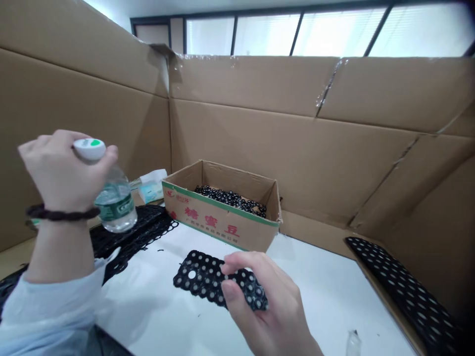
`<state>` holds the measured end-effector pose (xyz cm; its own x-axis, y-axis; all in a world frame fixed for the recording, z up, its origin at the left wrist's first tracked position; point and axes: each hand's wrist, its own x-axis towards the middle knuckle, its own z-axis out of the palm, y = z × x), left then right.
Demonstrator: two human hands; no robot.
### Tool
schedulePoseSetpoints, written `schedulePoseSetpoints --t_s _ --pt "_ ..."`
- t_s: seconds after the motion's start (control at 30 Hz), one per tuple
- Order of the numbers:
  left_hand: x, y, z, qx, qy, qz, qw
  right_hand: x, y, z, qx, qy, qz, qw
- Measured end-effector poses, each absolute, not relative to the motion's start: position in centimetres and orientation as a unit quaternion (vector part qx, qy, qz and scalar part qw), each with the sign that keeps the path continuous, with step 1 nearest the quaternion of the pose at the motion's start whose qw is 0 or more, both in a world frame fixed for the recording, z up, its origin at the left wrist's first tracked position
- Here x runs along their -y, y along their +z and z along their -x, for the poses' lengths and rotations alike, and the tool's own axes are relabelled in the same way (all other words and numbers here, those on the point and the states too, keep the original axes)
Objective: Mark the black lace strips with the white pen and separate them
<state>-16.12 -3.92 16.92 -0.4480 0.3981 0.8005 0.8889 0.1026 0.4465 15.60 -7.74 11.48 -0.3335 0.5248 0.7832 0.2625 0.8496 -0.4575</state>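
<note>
A clear plastic bottle (118, 203) with a white cap and green label hangs from my left hand (65, 170), whose fingers are wrapped round its top. Over the white table surface (156, 301), my right hand (269, 301) is held with thumb and index finger apart and nothing visible between them. Right beside and partly behind it lies a black perforated sheet (204, 278) with rows of holes and one bright white spot; whether the hand touches it I cannot tell.
An open cardboard box (222, 222) holds many small black rings (233, 199). Black sheets (137, 232) lie at the left, a tissue pack (152, 188) behind them. Another dotted black strip (401, 291) is at the right, a small clear object (353, 343) at the front. Tall cardboard walls (252, 133) surround the table.
</note>
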Motion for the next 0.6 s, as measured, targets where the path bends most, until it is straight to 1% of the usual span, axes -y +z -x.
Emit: schedulePoseSetpoints --t_s 0.03,0.1,0.2,0.3,0.47,0.6 --pt "3.3 17.3 17.6 0.720 -0.438 0.444 0.304 7.7 11.3 -15.6 0.805 0.125 0.241 0.528" --pt "2.3 17.6 20.6 0.755 -0.364 0.413 0.357 7.7 11.1 -15.5 0.799 0.121 0.234 0.541" --pt "1.7 17.1 25.1 0.766 -0.326 0.361 0.421 7.8 11.2 -15.6 0.798 0.104 0.235 0.545" --pt "1.9 16.0 29.1 0.764 -0.285 0.349 0.463 7.9 11.4 -15.9 0.813 0.096 0.239 0.522" --pt "2.9 14.3 34.0 0.792 -0.236 0.342 0.447 7.7 11.4 -16.1 0.814 0.095 0.232 0.524" --pt "3.2 13.1 36.8 0.839 -0.179 0.355 0.372 7.6 11.4 -16.2 0.826 0.078 0.225 0.510"
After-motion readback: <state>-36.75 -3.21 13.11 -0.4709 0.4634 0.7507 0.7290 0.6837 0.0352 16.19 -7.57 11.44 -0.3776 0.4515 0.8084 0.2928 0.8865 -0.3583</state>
